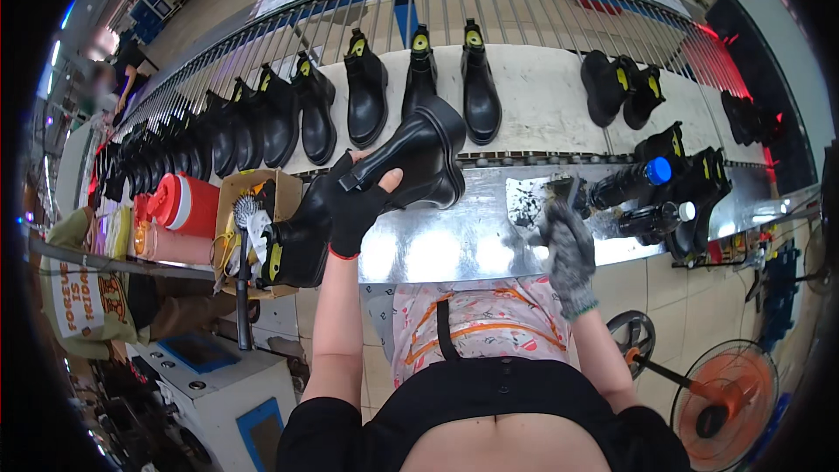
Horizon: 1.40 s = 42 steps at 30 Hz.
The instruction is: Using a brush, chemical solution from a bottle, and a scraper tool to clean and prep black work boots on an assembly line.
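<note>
My left hand (357, 205), in a black fingerless glove, is wrapped round a glossy black ankle boot (418, 150). The boot is tilted, its chunky sole toward the upper right, and a yellow-green lining shows at the lower left. My right hand (568, 249) wears a grey knit glove, its fingers curled over the metal worktop (454, 249). A small dark thing at its fingertips is too unclear to name. Beside that hand lies a white sheet (526, 202) with black smears. Two dark bottles, one with a blue cap (658, 171) and one with a white cap (686, 211), lie to its right.
Beyond the worktop, a pale conveyor (533, 79) carries a row of black boots (367, 100). More boots (703, 188) stand at the right end. At left are a red jug (185, 203) and a cardboard box (284, 188) with a brush (244, 297). An orange fan (730, 398) stands lower right.
</note>
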Each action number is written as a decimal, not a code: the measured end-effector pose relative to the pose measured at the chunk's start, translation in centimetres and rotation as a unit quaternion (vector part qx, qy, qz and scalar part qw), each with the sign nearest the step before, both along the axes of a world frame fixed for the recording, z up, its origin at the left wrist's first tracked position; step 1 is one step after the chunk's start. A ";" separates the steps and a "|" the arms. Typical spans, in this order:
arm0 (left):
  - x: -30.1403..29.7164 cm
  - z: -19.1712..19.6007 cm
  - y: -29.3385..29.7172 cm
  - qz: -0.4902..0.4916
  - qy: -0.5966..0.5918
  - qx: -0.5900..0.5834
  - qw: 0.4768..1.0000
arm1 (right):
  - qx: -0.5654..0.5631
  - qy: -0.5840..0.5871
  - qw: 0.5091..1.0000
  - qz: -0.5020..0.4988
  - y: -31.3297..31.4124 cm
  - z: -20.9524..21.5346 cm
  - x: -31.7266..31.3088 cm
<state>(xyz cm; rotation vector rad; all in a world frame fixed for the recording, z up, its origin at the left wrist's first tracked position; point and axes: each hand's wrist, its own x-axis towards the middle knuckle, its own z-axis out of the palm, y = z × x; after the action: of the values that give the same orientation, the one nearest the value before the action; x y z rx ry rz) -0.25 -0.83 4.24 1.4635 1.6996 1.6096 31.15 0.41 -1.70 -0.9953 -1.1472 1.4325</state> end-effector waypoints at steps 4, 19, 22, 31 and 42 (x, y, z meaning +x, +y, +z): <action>0.0 -0.9 -0.2 0.073 -0.026 0.026 0.997 | 0.090 -0.163 0.981 -0.051 -6.7 -6.3 3.8; 5.8 1.3 -3.7 0.029 -0.038 -0.117 0.992 | -0.220 0.094 0.965 -0.109 -5.2 -1.3 4.4; 6.6 1.4 -3.6 0.022 -0.024 -0.110 0.993 | -0.180 0.202 0.963 0.010 -3.6 4.2 4.2; 8.5 1.7 -3.3 0.035 0.032 -0.108 0.993 | 0.327 -0.455 0.799 0.220 -0.4 11.7 2.7; 8.8 2.0 -3.3 0.031 0.054 -0.094 0.994 | 0.282 -0.504 0.785 0.225 -0.9 12.2 2.1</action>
<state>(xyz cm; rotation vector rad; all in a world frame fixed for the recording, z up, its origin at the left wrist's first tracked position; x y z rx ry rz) 8.59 -4.13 6.19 1.4415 1.9163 1.3791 33.25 -0.44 10.50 -1.0792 -2.5627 0.6850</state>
